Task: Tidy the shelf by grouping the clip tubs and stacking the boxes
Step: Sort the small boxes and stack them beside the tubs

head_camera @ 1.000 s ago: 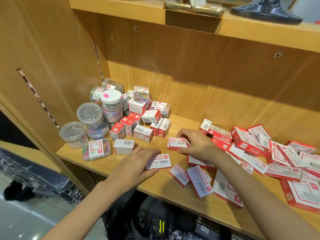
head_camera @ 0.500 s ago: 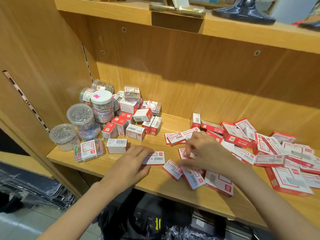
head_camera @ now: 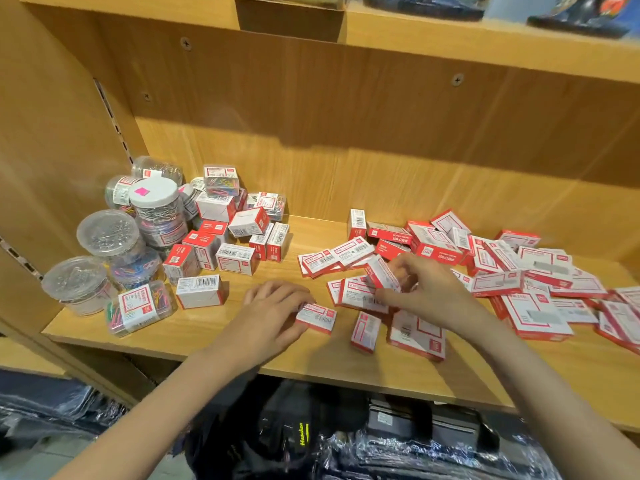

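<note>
Wooden shelf (head_camera: 194,344) carries the whole job, and by the look of it the work is well short of half done. The clip tubs (head_camera: 107,233) already sit bunched at the left end, some stacked, with a cluster of small boxes (head_camera: 239,237) crowded against them but tumbled, not stacked. The big loose heap of flat red-and-white boxes (head_camera: 519,271) over the right half lies scattered and overlapping; no neat pile shows anywhere, so stacking is nearly all still to do.

The right hand (head_camera: 429,292) is at the heap's near edge, fingers curled and pinching one flat box (head_camera: 381,271), which tilts up off the boxes under it. The left hand (head_camera: 273,317) lies near the shelf's front edge, well apart from the tubs; its fingers are bent over the left end of a single box (head_camera: 317,317) lying flat on the wood, thumb at its near side, holding it in place.
</note>
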Tool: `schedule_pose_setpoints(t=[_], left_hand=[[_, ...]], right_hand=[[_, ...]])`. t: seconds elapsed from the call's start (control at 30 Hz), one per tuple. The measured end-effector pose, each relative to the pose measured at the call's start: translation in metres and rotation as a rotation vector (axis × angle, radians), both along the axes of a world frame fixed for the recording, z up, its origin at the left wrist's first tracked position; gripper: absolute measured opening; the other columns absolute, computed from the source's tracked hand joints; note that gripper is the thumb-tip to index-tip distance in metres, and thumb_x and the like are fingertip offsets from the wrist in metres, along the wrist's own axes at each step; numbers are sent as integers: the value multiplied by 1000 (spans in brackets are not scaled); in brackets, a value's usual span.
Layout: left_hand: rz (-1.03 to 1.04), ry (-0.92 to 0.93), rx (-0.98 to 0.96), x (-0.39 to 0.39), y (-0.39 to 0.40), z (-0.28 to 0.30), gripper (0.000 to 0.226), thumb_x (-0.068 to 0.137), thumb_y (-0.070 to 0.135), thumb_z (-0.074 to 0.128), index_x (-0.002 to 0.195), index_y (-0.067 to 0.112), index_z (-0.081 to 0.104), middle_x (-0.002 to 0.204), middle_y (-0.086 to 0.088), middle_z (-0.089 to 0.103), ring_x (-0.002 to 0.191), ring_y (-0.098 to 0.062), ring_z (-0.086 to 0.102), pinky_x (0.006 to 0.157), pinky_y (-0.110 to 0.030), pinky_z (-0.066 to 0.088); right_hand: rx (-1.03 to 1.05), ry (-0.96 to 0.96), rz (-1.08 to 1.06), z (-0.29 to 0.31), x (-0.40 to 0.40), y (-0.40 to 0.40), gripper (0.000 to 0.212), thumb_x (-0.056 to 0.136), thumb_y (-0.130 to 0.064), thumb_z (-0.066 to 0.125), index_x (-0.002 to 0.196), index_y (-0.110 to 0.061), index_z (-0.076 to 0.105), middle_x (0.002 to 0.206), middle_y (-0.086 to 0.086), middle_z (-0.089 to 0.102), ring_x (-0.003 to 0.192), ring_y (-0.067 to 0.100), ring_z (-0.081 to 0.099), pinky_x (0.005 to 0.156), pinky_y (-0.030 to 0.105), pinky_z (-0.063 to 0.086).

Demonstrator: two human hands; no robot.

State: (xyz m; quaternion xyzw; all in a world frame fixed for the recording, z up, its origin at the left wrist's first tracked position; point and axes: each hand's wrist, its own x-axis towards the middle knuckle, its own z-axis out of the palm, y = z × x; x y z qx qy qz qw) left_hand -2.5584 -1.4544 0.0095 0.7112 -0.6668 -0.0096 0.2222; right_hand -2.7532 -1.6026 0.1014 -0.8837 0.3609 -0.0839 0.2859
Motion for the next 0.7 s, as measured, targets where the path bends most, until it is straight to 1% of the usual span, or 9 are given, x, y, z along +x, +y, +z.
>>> schedule_pose_setpoints(t=[0.1,0.2,0.3,0.37,0.43,0.47,0.57,0.63,0.7], left_hand=[[36,3,12,3,-6,4,58,79,55,26,118,24,57,123,10,55,116,-6,31,96,-29,21],[35,16,-13,1,-7,8,55,81,50,28,120,25,56,124,11,53,119,-5,33,98,-26,20],[-19,56,-61,-11,-9,15,44,84,46,34,113,25,60,116,12,56,113,-4,37,93,-25,23],[-69,83,-58,-18,-13,18,41,84,47,37,110,26,61,113,12,57,110,-4,38,90,-22,23],[-136,96,-14,-23,-18,18,44,84,52,38,115,28,58,118,13,54,113,-3,37,93,-22,27],[-177,93,21,-26,-21,18,48,84,56,39,120,29,55,123,14,51,116,-3,36,96,-24,29],[-312,14,69,-37,-30,14,58,81,60,44,130,29,48,135,12,47,123,-6,34,99,-26,27],[-373,-33,77,-44,-36,11,55,81,56,46,129,28,49,131,10,51,120,-6,36,96,-25,27],[-371,-17,66,-48,-40,9,51,80,52,48,124,26,52,120,8,58,112,-5,39,95,-20,29]], right_hand=[[-132,73,99,-4,11,-15,30,76,-28,71,98,-18,53,88,-5,57,77,12,48,58,19,34],[-172,196,211,-26,17,-16,41,78,-31,69,111,-19,48,109,-5,49,96,12,40,76,21,32],[-232,177,199,-36,18,-13,49,78,-32,69,120,-19,48,121,-2,52,109,16,44,92,28,35],[-196,98,130,-32,17,-15,51,78,-30,71,122,-17,51,122,0,56,108,15,49,85,19,36],[-121,62,63,-22,10,-22,46,76,-31,72,117,-18,56,109,-3,60,94,11,52,69,15,37],[-97,55,33,-16,4,-26,42,76,-31,73,113,-18,58,102,-5,60,88,10,52,67,16,38],[-61,-2,-51,-2,-25,-37,35,75,-30,73,106,-19,62,101,-4,66,86,14,58,75,32,46],[-32,22,-68,2,-46,-40,29,77,-27,73,102,-21,62,99,-6,66,84,11,59,73,30,46],[-22,101,-84,0,-64,-41,28,77,-27,72,101,-26,57,97,-12,61,80,4,54,65,21,42]])
